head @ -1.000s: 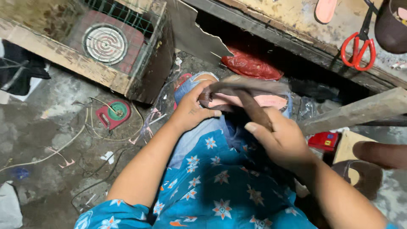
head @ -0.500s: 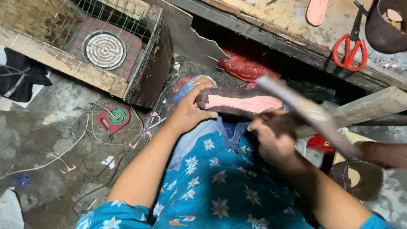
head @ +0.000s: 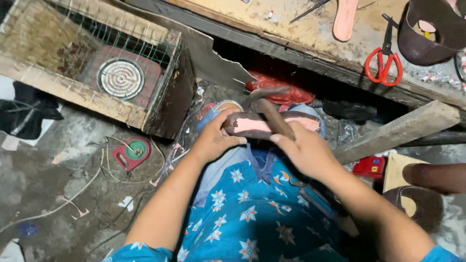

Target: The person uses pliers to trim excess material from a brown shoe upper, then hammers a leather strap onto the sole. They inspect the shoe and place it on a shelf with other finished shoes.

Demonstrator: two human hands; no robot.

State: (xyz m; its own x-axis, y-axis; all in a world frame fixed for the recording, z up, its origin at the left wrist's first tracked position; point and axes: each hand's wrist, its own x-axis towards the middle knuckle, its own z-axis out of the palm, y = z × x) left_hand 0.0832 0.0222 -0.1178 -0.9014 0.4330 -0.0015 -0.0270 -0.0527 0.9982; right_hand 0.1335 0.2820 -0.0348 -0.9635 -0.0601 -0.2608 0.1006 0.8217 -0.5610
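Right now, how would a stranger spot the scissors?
Look to the long wooden workbench across the top. Near its right end, beside a dark brown shoe upper, lie the scissors: the only thing there with bright red loop handles.

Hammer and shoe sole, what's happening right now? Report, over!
Left hand grips the pink shoe sole on the knee. Right hand holds the hammer, head down on the sole. Nothing in the way; red scissors lie on the bench.
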